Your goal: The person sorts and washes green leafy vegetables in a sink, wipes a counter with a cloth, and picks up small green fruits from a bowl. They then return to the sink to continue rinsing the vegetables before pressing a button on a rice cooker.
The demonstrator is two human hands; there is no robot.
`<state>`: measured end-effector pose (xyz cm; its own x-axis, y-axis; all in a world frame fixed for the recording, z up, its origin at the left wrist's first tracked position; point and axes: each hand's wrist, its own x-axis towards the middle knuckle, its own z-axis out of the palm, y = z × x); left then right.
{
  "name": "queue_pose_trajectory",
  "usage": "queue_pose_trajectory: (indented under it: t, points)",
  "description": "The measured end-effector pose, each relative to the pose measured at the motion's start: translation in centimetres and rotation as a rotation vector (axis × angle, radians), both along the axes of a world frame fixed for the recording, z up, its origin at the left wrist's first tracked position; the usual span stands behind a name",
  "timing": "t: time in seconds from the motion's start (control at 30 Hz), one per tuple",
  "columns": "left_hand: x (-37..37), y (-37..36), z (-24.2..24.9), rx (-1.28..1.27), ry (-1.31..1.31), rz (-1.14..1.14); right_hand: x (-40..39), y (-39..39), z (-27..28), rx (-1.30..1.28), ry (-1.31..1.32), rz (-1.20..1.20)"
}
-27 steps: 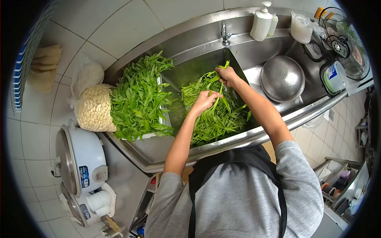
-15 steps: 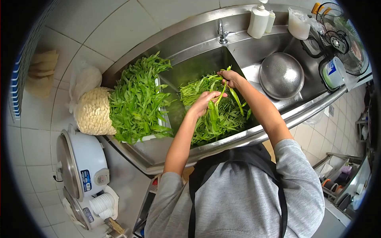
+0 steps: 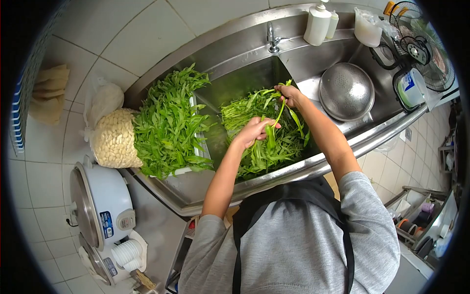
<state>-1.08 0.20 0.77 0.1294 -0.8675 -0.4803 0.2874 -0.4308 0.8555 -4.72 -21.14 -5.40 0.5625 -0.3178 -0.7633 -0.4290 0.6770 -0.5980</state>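
Observation:
Over the sink basin [image 3: 245, 78], my left hand [image 3: 255, 131] is closed on the lower part of some water spinach stems [image 3: 279, 116]. Up and to the right, my right hand [image 3: 289, 95] pinches the same stems, which stretch between both hands. Long leaves hang down below my right hand. Beneath them lies a heap of loose water spinach [image 3: 274, 156] in the basin, with cut stems at its left side. On the left, a white tray [image 3: 199, 142] carries a tall pile of leafy greens [image 3: 169, 125].
A faucet [image 3: 273, 43] rises behind the basin. To the right sit an upturned metal bowl [image 3: 346, 92], a pump bottle [image 3: 317, 24] and a fan [image 3: 421, 49]. A bag of pale peeled cloves or nuts [image 3: 116, 139] and a rice cooker [image 3: 105, 206] stand left.
My right hand has shifted slightly right, and my left hand slightly right too. The stems between them look straighter and more stretched.

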Motion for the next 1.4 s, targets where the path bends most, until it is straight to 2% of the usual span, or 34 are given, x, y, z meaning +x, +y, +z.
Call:
queue_pose_trajectory:
  t: [0.03,0.07,0.1,0.17,0.2,0.23,0.27,0.3,0.37,0.4,0.43,0.47,0.53,0.57,0.6,0.63,0.67,0.73,0.87,0.9,0.93,0.97,1.0,1.07,1.13,1.2,1.27,1.4]
  points:
    - [0.1,0.4,-0.4,0.001,0.003,0.004,-0.5,0.4,0.8,-0.205,0.029,-0.019]
    - [0.2,0.9,-0.8,0.024,-0.306,0.03,-0.9,0.8,1.6,-0.207,0.031,-0.014]
    - [0.4,1.4,-1.3,0.047,-0.615,0.058,-1.2,0.7,1.9,-0.394,-0.017,0.024]
    - [1.8,3.2,-4.2,0.081,-0.674,0.156,-1.4,-0.1,1.3,-0.715,-0.056,0.129]
    - [2.1,4.0,-4.5,0.118,-0.733,0.251,-1.5,-0.2,0.8,-0.715,-0.051,0.136]
    - [2.4,4.7,-4.9,0.12,-0.726,0.256,-1.8,-0.1,0.1,-0.907,-0.02,0.223]
    - [2.6,5.5,-5.3,0.193,-0.614,0.313,-2.0,0.0,-0.5,-1.098,0.009,0.313]
    - [2.5,6.1,-5.6,0.267,-0.498,0.37,-2.5,0.4,-0.2,-1.065,0.02,0.428]
    - [2.4,7.0,-6.3,0.249,-0.481,0.383,-3.2,1.8,-3.7,-1.284,0.077,0.593]
    - [2.5,7.4,-6.7,0.225,-0.473,0.387,-3.6,2.5,-4.0,-1.121,0.114,0.843]
    - [2.7,7.9,-8.7,0.192,-0.437,0.4,-3.9,3.2,-4.1,-0.852,0.181,1.136]
    - [2.7,8.2,-9.5,0.192,-0.431,0.413,-3.7,3.3,-11.6,-0.773,0.209,1.638]
    - [2.7,8.6,-10.8,0.191,-0.423,0.443,-5.6,5.6,-9.6,-0.502,0.199,1.67]
    - [2.7,8.8,-10.7,0.242,-0.501,0.418,-4.6,6.2,-7.3,-0.498,0.196,1.683]
    - [2.6,8.8,-10.6,0.287,-0.502,0.453,-3.2,7.0,-4.9,-0.652,0.202,1.77]
    - [2.6,9.2,-11.6,0.317,-0.642,0.44,-1.7,7.3,-4.2,-0.814,0.203,1.85]
    - [2.7,9.7,-12.6,0.347,-0.783,0.424,-0.2,7.0,-7.7,-0.808,0.194,1.861]
    - [3.3,10.4,-13.2,0.342,-0.781,0.427,2.8,6.9,-16.5,-1.068,0.323,1.684]
    - [4.1,10.4,-12.0,0.438,-0.716,0.37,6.0,7.0,-21.1,-1.222,0.298,1.596]
    - [4.2,10.3,-11.4,0.555,-0.726,0.306,6.4,7.4,-21.9,-1.367,0.181,1.652]
    - [4.3,10.0,-10.5,0.568,-0.726,0.31,6.6,7.7,-22.9,-1.511,0.058,1.695]
    - [4.6,9.6,-9.7,0.622,-0.689,0.23,7.0,8.3,-25.9,-1.532,-0.089,1.479]
    - [4.7,9.3,-9.4,0.675,-0.645,0.152,8.4,8.9,-26.4,-1.525,-0.101,1.487]
    - [3.9,9.6,-10.1,0.651,-0.666,0.151,11.3,10.9,-26.4,-1.464,-0.162,1.293]
    - [3.3,9.5,-10.6,0.611,-0.715,0.084,13.8,12.2,-28.4,-1.49,-0.302,1.22]
    - [3.3,9.2,-10.5,0.661,-0.72,0.032,15.5,13.5,-29.9,-1.596,-0.268,1.272]
    - [3.3,9.4,-10.5,0.598,-0.751,0.043,16.2,15.1,-32.2,-1.712,-0.046,1.195]
    - [3.8,9.4,-10.0,0.647,-0.743,0.032,17.2,15.4,-32.3,-1.641,0.09,1.357]
